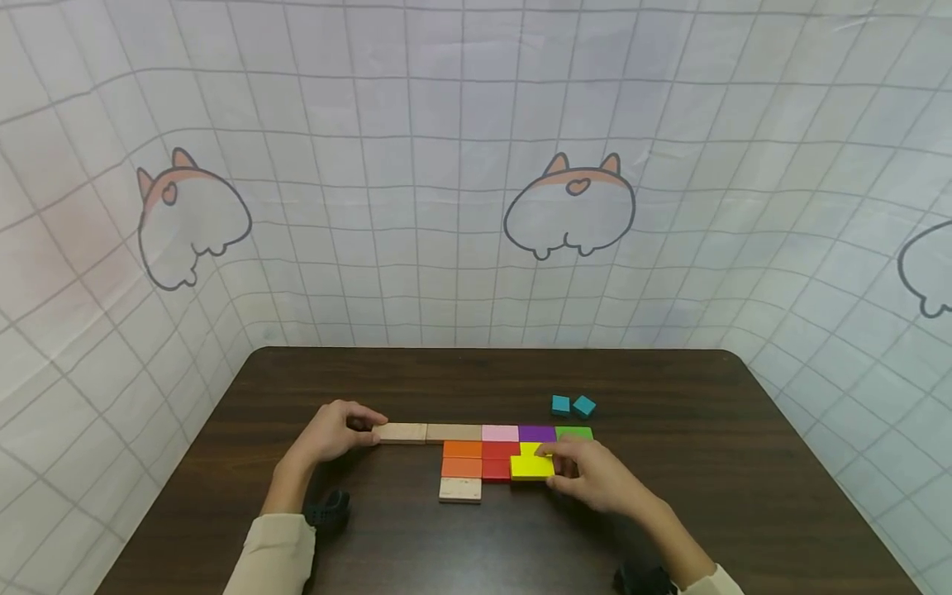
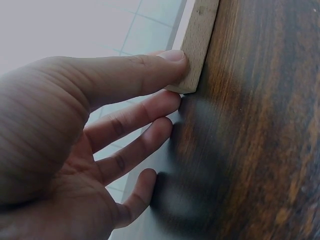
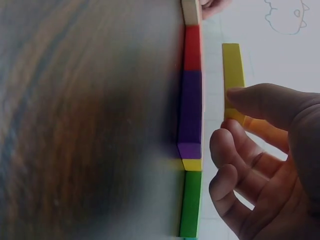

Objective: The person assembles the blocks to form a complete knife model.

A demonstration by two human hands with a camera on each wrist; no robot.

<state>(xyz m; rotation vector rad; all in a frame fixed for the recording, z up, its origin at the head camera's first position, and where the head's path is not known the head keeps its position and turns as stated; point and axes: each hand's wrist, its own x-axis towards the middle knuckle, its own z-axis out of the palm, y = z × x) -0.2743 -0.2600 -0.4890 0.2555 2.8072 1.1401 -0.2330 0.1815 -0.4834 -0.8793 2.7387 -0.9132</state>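
Note:
My right hand pinches a yellow block between thumb and fingers. In the right wrist view that yellow block is raised apart from a row with a purple block and a green block. At the row's left end, my left hand pinches the end of a plain wooden block; the left wrist view shows the thumb on this wooden block, which lies on the table. Red blocks adjoin the held yellow block's left side. Part of the green block is hidden by my right hand.
Orange blocks lie left of the red ones, with another wooden block in front. A pink block and purple block continue the back row. Two small blue blocks lie behind it on the dark table.

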